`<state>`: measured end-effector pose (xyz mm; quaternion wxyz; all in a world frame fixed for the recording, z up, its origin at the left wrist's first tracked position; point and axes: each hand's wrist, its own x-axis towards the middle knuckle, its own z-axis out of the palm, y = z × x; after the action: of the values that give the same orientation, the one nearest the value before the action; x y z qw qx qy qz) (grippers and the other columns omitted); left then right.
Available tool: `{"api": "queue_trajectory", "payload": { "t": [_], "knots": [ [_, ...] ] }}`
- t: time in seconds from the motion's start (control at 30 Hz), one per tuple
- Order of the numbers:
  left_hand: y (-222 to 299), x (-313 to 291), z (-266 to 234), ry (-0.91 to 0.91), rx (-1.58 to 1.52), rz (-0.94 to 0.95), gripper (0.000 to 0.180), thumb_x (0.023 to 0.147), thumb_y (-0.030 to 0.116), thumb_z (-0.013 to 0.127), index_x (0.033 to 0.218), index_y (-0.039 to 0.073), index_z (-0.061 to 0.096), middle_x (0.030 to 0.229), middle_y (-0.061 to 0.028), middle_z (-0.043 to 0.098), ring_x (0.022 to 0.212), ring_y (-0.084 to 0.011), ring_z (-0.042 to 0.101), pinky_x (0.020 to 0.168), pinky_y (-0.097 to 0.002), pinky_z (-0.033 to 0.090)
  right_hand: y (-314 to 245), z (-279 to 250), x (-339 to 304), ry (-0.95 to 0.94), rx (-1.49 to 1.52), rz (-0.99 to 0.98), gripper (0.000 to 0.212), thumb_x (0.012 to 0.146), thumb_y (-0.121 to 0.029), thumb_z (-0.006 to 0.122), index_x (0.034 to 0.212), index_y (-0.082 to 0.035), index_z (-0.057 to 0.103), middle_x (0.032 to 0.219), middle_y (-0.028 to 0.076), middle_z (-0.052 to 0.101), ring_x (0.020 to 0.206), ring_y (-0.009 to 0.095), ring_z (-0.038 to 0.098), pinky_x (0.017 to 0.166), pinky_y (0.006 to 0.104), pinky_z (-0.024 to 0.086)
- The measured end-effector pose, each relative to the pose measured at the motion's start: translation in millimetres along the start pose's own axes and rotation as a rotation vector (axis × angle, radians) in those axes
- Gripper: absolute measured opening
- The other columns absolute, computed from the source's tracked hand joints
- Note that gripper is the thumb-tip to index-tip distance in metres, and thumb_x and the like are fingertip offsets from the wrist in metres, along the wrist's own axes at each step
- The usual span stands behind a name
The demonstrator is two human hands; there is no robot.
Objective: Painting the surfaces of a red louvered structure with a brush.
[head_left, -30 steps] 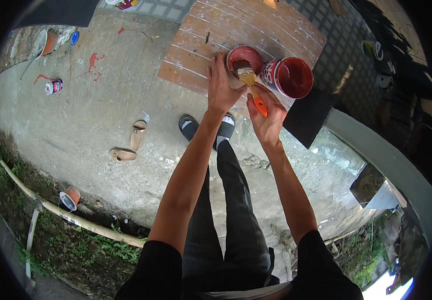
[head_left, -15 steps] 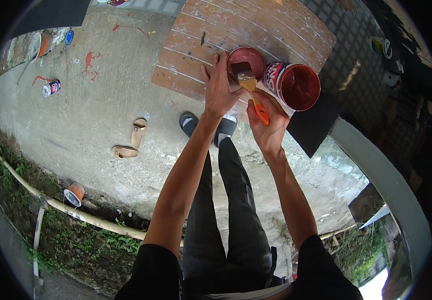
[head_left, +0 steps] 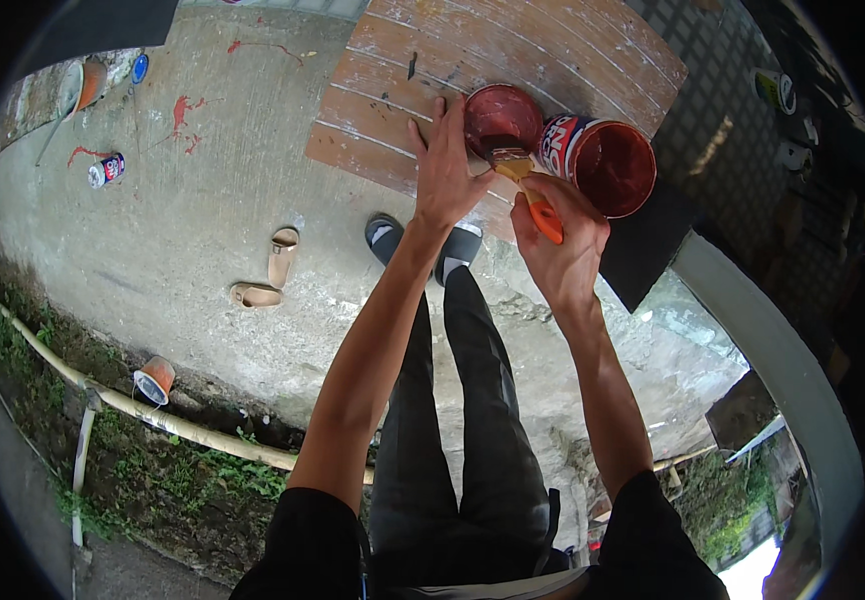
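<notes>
My right hand is closed around the handle of a paintbrush with an orange end. The brush's dark, paint-covered bristles lie at the near inner rim of a round, shallow container coated in red paint. Against that container's left side rests my left hand, its fingers stretched out and the thumb spread toward the brush. Touching the container on the right is a larger paint can, open and tilted toward me, red paint coating its inside. Both stand on a brown slatted wooden board with white smears.
Tan sandals lie on the concrete floor to the left. A small can lies near red splashes farther left. An orange bucket sits beside a bamboo rail. A black sheet is right of the board.
The brush's bristles have moved from the middle of the container to its near rim. My right hand has shifted slightly right and down, while my left hand stays beside the container.
</notes>
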<state>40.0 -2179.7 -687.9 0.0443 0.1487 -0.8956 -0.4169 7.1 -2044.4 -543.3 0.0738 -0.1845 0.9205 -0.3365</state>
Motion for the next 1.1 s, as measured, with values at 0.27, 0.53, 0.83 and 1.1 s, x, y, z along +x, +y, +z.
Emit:
{"api": "queue_trajectory", "payload": {
  "t": [0.27,0.53,0.83,1.1],
  "knots": [
    [2,-14,-1,0.154,0.037,-0.085,0.12,0.071,0.047,0.085,0.157,-0.003,0.017,0.158,-0.0274,0.031,0.149,-0.0458,0.026,0.117,-0.0713,0.01,-13,-3,-34,0.31,0.236,0.196,0.019,0.089,-0.007,0.072,0.105,0.003,0.07,0.098,0.015,0.072,0.083,0.024,0.074,0.07,0.0326,0.06],
    [13,-26,-4,0.105,0.081,-0.167,0.122,0.066,0.034,0.088,0.157,-0.002,0.017,0.157,-0.0259,0.032,0.149,-0.047,0.025,0.116,-0.0724,0.01,-22,36,-41,0.455,0.725,0.467,0.023,0.1,-0.012,0.065,0.107,0.01,0.067,0.1,0.016,0.07,0.082,0.024,0.074,0.076,0.0342,0.064],
    [2,-20,-3,0.161,0.051,-0.079,0.123,0.062,0.028,0.091,0.158,-0.001,0.018,0.157,-0.0203,0.037,0.149,-0.0438,0.028,0.114,-0.0746,0.01,-4,62,-30,0.434,0.844,0.482,0.018,0.097,-0.004,0.066,0.107,0.01,0.066,0.093,0.016,0.071,0.082,0.021,0.073,0.08,0.0357,0.064],
    [0,-19,-1,0.175,0.08,-0.054,0.123,0.061,0.028,0.091,0.158,0.0,0.019,0.155,-0.0203,0.039,0.147,-0.044,0.032,0.113,-0.0746,0.011,3,64,-32,0.447,0.793,0.5,0.017,0.094,0.0,0.061,0.106,0.012,0.065,0.091,0.016,0.07,0.08,0.02,0.072,0.079,0.0355,0.064]
  ]
}}
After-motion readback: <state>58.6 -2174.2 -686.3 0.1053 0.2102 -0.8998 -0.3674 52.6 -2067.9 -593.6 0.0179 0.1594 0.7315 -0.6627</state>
